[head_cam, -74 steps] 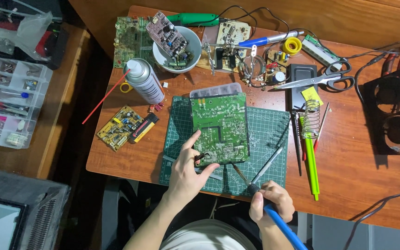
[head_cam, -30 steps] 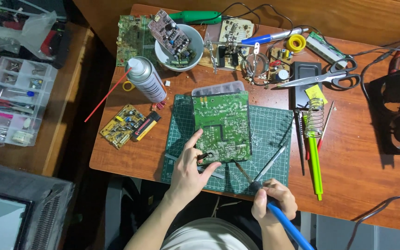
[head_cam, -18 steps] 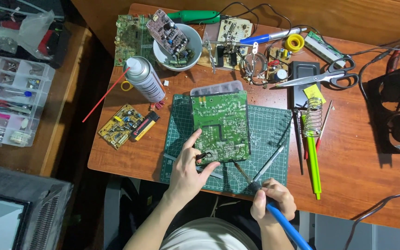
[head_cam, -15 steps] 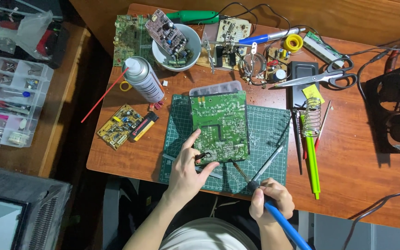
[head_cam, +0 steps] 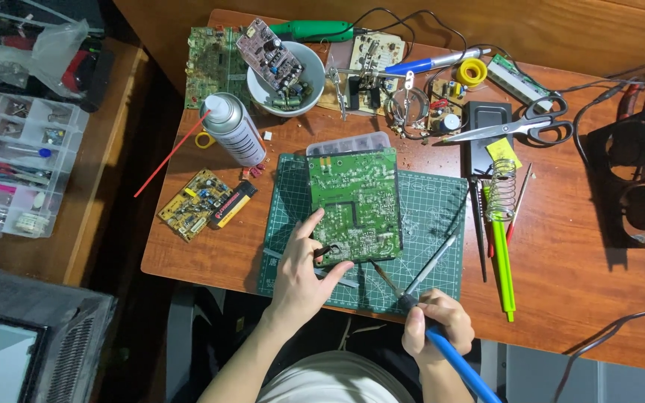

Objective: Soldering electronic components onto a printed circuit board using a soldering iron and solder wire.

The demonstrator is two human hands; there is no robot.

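Observation:
A green circuit board [head_cam: 356,201] lies solder side up on a green cutting mat [head_cam: 442,224] in the middle of the wooden table. My left hand [head_cam: 304,272] grips the board's near left corner, thumb under the edge and forefinger on top. My right hand [head_cam: 436,325] holds a blue-handled soldering iron [head_cam: 412,306] at the table's near edge. Its metal tip points up and left, close to the board's near right corner; whether it touches is unclear. A thin silver tool [head_cam: 431,263] lies on the mat beside the iron.
A spray can [head_cam: 234,128] with a red straw, a small yellow circuit board [head_cam: 194,204], a white bowl [head_cam: 281,71] of parts, scissors [head_cam: 516,127], a green pen [head_cam: 502,254] and a coil stand [head_cam: 502,190] surround the mat. A clear parts organiser [head_cam: 13,164] sits far left, a black fan unit [head_cam: 640,179] far right.
Only the head camera has shifted slightly. Both hands, the board and the soldering iron keep the same positions.

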